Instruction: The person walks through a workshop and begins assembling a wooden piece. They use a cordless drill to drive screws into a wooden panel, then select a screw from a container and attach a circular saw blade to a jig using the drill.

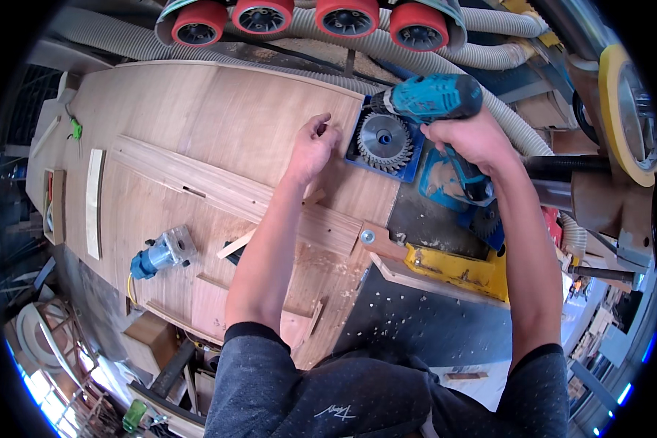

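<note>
My right hand [471, 139] grips a teal cordless drill [431, 98] by its handle. The drill's chuck points left, over the back edge of a blue tray [410, 172]. In that tray lies a toothed circular saw blade [384, 141], with more blade teeth showing beneath it. My left hand [315, 146] is just left of the tray, above the wooden board [219, 109], its fingers curled together. A dark spot shows between those fingertips, too small to name.
A yellow metal arm [456, 271] crosses the dark machine table. On the board lie a long wooden strip [197, 179] and a blue trim router [162, 252]. Red rollers [347, 16] hang at the back, before grey hoses [489, 91]. A yellow-rimmed wheel [612, 109] stands right.
</note>
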{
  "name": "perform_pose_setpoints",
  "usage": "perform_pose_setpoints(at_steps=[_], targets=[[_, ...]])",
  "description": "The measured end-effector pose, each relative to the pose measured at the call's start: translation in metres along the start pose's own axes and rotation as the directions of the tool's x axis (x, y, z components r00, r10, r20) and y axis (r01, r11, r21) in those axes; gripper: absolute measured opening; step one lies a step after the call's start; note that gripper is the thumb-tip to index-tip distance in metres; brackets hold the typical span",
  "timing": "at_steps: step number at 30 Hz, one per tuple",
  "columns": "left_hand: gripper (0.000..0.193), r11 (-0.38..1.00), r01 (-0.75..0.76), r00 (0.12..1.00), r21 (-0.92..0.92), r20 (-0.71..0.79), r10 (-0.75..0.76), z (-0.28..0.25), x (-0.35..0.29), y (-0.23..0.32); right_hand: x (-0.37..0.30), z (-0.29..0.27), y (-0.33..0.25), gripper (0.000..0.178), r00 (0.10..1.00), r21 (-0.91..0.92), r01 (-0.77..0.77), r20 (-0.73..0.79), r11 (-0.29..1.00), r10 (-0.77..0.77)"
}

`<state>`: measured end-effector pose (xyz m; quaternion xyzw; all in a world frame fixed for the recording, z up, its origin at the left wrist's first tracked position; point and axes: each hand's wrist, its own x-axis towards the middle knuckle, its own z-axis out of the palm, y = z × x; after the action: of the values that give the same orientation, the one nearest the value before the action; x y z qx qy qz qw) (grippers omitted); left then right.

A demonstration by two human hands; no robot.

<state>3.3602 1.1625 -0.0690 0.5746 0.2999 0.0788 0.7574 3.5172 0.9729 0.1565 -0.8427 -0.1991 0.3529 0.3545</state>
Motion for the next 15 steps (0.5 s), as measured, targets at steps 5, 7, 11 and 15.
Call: perform_pose_setpoints(at_steps=[5,7,11,15], targets=[[0.037,0.842,0.195,0.980,-0.503,0.136,-0.146,0.013,-0.032,0.052,-0.030,0.004,-0.004,0.030,0.998,0.161,-0.007,0.061,0.987,-0.003],[0.032,0.787,0.210,0.973,-0.581,0.200,-0.113,0.013,-0.034,0.054,-0.044,0.007,-0.009,0.034,0.997,0.201,-0.004,0.080,0.980,-0.012],[0.026,0.718,0.229,0.969,-0.658,0.222,-0.105,0.010,-0.035,0.050,-0.060,0.008,-0.010,0.035,0.995,0.185,0.039,0.085,0.982,-0.056],[0.024,0.583,0.233,0.972,-0.778,0.199,-0.123,0.025,-0.048,0.058,-0.072,0.008,0.001,0.035,0.998,0.266,0.038,0.042,0.963,-0.051]])
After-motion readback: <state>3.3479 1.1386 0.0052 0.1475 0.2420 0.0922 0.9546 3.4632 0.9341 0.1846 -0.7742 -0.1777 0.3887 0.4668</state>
